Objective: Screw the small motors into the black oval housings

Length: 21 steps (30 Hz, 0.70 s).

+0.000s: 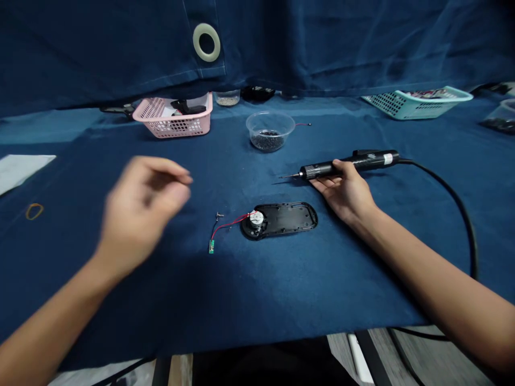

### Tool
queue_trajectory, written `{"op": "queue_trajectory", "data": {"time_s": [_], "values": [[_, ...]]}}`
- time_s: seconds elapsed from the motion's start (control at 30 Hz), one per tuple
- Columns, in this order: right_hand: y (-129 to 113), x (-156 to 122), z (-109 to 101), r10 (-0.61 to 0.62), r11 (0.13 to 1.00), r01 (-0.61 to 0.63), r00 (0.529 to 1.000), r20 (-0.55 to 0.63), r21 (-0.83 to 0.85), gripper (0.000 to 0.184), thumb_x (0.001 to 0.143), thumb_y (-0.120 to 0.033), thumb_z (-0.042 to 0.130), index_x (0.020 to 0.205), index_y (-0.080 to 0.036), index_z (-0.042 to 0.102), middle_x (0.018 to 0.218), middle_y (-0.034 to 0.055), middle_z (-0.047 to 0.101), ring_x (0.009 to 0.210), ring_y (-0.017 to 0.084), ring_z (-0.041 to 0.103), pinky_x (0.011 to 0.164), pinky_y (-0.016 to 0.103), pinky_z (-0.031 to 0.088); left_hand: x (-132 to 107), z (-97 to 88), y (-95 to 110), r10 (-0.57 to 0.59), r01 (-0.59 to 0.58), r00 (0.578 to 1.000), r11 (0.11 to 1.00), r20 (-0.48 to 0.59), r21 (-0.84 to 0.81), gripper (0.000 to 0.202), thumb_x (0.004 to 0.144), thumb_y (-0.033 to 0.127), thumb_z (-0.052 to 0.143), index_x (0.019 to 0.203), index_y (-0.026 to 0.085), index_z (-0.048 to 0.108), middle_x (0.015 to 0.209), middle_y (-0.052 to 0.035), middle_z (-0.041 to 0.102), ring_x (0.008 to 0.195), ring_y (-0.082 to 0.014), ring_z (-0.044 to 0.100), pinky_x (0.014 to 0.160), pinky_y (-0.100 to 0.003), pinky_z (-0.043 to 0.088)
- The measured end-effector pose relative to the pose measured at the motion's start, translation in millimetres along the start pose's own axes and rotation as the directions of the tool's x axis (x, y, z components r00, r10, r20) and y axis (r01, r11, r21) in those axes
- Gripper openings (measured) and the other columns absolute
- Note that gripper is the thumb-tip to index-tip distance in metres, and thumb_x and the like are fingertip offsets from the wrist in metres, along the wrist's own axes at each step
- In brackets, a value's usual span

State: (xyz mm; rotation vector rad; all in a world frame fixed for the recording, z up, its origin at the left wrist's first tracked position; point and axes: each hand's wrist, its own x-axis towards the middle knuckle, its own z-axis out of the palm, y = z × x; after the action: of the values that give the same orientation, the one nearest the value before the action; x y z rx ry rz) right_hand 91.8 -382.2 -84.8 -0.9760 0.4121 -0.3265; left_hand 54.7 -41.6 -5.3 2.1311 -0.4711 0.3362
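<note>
On my feed the right hand (346, 193) is closed palm-up around the black barrel of an electric screwdriver (350, 165), its thin steel bit pointing left and its thick black cord (462, 225) curving away toward the right edge of the cloth (241, 300). The left hand (140, 209) is blurred, hanging over the cloth with its fingers half curled, and I cannot tell whether it has hold of anything small. Between the hands, near the middle of the cloth, lies a shallow oval housing (286, 220) of matte black plastic, open side up. A round metal part (256, 219) sits at its left end, and thin red wires (231, 224) run from it to a tiny green circuit board (211, 246). A small screw (219, 216) lies just beside the wires. Toward the far edge are a clear plastic bowl (270, 131) of small dark parts, a pink basket (173, 120) and an aqua basket (418, 104). A rubber band (34, 211) lies near the left edge.
</note>
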Motion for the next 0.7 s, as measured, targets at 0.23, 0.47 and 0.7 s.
{"op": "queue_trajectory", "data": {"time_s": [0.23, 0.47, 0.7], "values": [[0, 0, 2, -0.010, 1.000, 0.010, 1.000, -0.009, -0.024, 0.011, 0.079, -0.022, 0.060, 0.081, -0.020, 0.050, 0.081, 0.0022, 0.062, 0.090, 0.019, 0.069, 0.096, 0.041, 0.057, -4, 52.6, -18, -0.024, -0.107, 0.749, 0.982, 0.662, 0.157, 0.079, 0.082, 0.051, 0.067, 0.147, 0.032, 0.027, 0.145, -0.0067, 0.040, 0.133, -0.0297, 0.040, 0.111, -0.051, 0.036], [1, 1, 4, -0.008, 0.998, 0.009, 1.000, 0.005, -0.056, 0.009, 0.079, -0.022, 0.059, 0.078, -0.020, 0.050, 0.081, 0.0024, 0.063, 0.090, 0.019, 0.069, 0.092, 0.040, 0.058, -11, 73.8, -19, 0.104, -0.251, 0.786, 0.955, 0.610, 0.160, 0.086, 0.081, 0.051, 0.069, 0.149, 0.022, 0.025, 0.138, -0.0101, 0.048, 0.125, -0.0277, 0.044, 0.109, -0.046, 0.035], [2, -3, 8, -0.054, 0.998, 0.053, 0.997, -0.058, -0.025, 0.011, 0.076, -0.021, 0.062, 0.077, -0.018, 0.051, 0.075, 0.0019, 0.061, 0.083, 0.020, 0.068, 0.085, 0.041, 0.060, -11, 80.5, -20, 0.160, -0.297, 0.812, 0.941, 0.561, 0.162, 0.076, 0.085, 0.049, 0.067, 0.146, 0.020, 0.031, 0.136, -0.0080, 0.053, 0.124, -0.0247, 0.047, 0.108, -0.041, 0.033]]}}
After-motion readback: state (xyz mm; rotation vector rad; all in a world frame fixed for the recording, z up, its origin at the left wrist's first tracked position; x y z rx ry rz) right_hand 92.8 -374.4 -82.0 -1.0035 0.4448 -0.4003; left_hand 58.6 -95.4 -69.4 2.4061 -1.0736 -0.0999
